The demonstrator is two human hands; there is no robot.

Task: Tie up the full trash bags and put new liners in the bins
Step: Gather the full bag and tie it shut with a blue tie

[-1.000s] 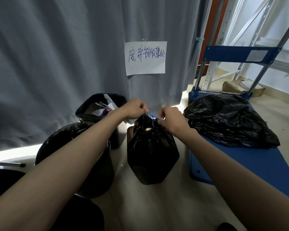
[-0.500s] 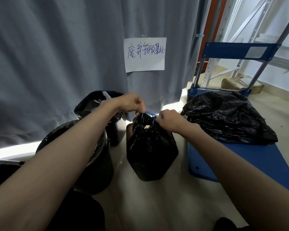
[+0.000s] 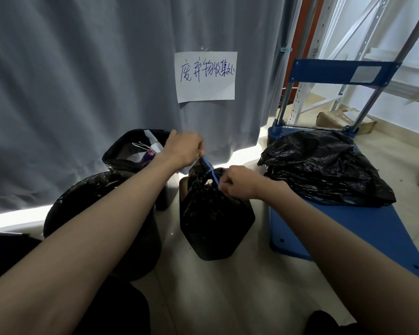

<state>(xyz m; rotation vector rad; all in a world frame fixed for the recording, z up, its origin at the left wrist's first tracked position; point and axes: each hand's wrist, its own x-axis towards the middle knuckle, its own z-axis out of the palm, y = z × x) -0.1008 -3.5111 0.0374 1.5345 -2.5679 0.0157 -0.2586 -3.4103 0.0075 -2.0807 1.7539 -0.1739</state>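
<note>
Left hand: the left hand (image 3: 184, 148) is curled tight. It pinches one end of the blue drawstring (image 3: 209, 170) and holds it up and to the left, above the bag.

Right hand: the right hand (image 3: 240, 182) is curled too. It grips the other end of the blue string, low down at the top of the bag, on the right side.

Blue drawstring: it runs in a slanted line from the left hand down to the right hand. It looks pulled straight.

Full trash bag: the black trash bag (image 3: 215, 221) stands on the pale floor (image 3: 228, 298) between the two arms. Its top is bunched together under the hands.

Near bin: a round black bin (image 3: 102, 213) with a black liner sits to the left of the bag. The left arm crosses over it.

Far bin: another lined bin (image 3: 131, 151) stands behind that one, right by the curtain. White and purple bits of trash show inside it.

Cart: a blue cart (image 3: 348, 228) sits to the right of the bag. A second black bag (image 3: 324, 170) lies on it, lumpy and flat.

Curtain: a big grey curtain (image 3: 82, 81) hangs behind the bins.

Paper sign: a white paper sign (image 3: 206, 77) with blue handwriting is stuck on the curtain, above the hands.

Shelf: a metal shelf frame (image 3: 324, 56) stands behind the cart.
</note>
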